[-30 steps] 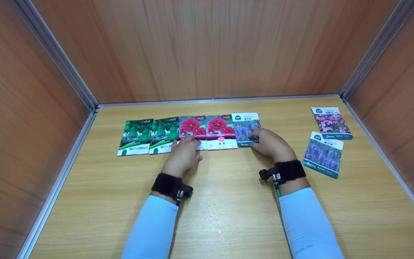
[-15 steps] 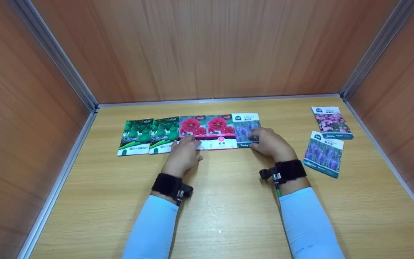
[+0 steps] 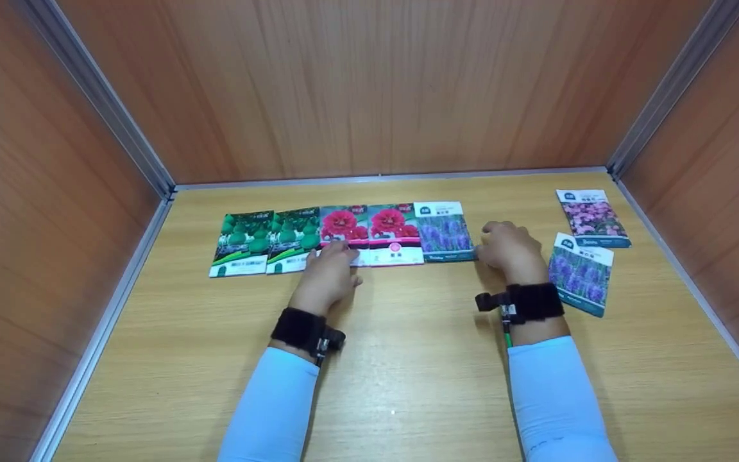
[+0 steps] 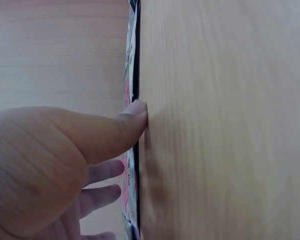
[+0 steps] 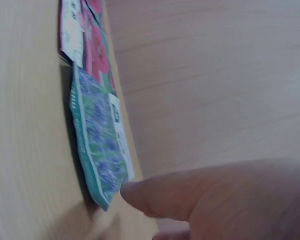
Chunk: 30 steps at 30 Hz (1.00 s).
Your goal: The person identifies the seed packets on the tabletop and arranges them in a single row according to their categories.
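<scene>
Several seed packets lie side by side in a row: two with green round fruit, such as the leftmost packet, then two with red flowers, then a purple-flower packet at the right end. My left hand rests with its fingers over the lower part of the left red-flower packet. In the left wrist view its thumb lies along the row's front edge. My right hand is just beside the right edge of the purple-flower packet, gripping nothing; whether a fingertip touches the corner cannot be told.
A pink-flower packet lies at the far right. Below it, a second purple-flower packet lies tilted, partly behind the right wrist strap. Wooden panels enclose the table at back and sides.
My right hand has let go of the purple-flower packet in the row and moved a little right, uncovering its lower right part. My left hand has stayed in place.
</scene>
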Each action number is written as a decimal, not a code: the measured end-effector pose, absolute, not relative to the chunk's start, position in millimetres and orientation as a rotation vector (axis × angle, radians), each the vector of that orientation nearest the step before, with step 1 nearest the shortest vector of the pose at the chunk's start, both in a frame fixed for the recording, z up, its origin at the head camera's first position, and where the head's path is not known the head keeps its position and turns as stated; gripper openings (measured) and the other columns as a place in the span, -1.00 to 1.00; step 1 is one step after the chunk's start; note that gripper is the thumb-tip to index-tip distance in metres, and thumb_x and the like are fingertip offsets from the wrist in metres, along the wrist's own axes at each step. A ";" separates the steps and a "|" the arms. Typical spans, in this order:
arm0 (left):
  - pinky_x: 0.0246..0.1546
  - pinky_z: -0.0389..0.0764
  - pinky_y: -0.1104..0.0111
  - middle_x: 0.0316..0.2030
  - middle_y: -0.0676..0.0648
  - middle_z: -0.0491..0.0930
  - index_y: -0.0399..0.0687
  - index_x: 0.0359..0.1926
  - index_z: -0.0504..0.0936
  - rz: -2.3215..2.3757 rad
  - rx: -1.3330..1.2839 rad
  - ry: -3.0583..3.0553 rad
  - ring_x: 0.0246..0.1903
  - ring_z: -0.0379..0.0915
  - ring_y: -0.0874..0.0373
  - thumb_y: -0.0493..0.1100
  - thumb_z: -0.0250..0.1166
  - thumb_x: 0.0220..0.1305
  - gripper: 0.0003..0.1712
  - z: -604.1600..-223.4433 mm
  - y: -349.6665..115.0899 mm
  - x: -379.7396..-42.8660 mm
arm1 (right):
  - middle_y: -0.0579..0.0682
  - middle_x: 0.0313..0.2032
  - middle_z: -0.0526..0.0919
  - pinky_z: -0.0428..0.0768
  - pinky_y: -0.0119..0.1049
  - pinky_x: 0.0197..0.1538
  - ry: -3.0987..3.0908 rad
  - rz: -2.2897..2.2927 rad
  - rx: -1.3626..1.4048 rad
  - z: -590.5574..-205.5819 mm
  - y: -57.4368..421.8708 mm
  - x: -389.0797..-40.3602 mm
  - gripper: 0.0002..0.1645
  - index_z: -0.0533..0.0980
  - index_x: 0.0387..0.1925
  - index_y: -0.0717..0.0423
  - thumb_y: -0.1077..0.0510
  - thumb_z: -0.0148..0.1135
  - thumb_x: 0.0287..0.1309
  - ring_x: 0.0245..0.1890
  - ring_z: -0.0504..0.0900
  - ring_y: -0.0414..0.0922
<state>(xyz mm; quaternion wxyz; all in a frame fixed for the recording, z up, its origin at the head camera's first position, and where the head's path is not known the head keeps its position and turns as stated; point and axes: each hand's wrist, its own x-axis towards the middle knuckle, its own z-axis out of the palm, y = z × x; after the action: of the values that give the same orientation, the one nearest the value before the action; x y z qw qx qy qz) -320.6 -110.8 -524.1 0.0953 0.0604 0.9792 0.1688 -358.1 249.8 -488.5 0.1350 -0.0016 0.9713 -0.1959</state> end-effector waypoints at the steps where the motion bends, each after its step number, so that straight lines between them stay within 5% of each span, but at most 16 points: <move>1: 0.83 -0.06 -0.32 0.76 -0.15 0.31 0.06 0.63 0.58 0.499 0.184 2.904 0.81 0.08 -0.15 -0.03 0.49 0.58 -0.31 -524.3 -110.8 -320.9 | 0.42 0.63 0.39 0.35 0.67 0.54 2.807 -0.560 0.022 -486.2 254.3 -356.7 -0.25 0.36 0.70 0.15 -0.08 0.14 0.69 0.61 0.27 0.59; 14: 0.83 -0.06 -0.35 0.75 -0.15 0.33 0.05 0.63 0.58 0.483 0.182 2.905 0.80 0.10 -0.14 -0.03 0.50 0.58 -0.31 -524.6 -109.4 -321.9 | 0.48 0.70 0.25 0.39 0.55 0.61 2.600 -0.687 0.380 -481.4 309.8 -353.6 0.09 -0.03 0.83 0.26 -0.30 0.08 0.67 0.63 0.33 0.51; 18: 0.83 -0.08 -0.34 0.75 -0.15 0.32 0.06 0.63 0.57 0.485 0.178 2.899 0.80 0.10 -0.15 -0.03 0.49 0.59 -0.31 -524.9 -109.9 -322.0 | 0.46 0.73 0.21 0.34 0.42 0.71 2.584 -0.756 0.336 -485.4 308.8 -353.5 0.08 -0.07 0.82 0.31 -0.23 0.08 0.69 0.69 0.28 0.45; 30: 0.82 -0.07 -0.37 0.73 -0.16 0.35 0.04 0.60 0.61 0.462 0.208 2.918 0.80 0.11 -0.16 -0.04 0.50 0.58 -0.33 -524.3 -109.6 -320.5 | 0.38 0.77 0.17 0.25 0.43 0.74 2.613 -0.750 0.147 -490.7 281.5 -360.4 -0.01 0.02 0.83 0.21 -0.17 0.10 0.71 0.75 0.18 0.44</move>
<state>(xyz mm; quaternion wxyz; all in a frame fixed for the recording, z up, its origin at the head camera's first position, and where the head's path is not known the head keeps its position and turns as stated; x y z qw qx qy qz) -320.5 -109.6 -524.3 0.0900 0.0700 0.9813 0.1553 -360.4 281.5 -490.7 0.2079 0.0528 0.9388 -0.2694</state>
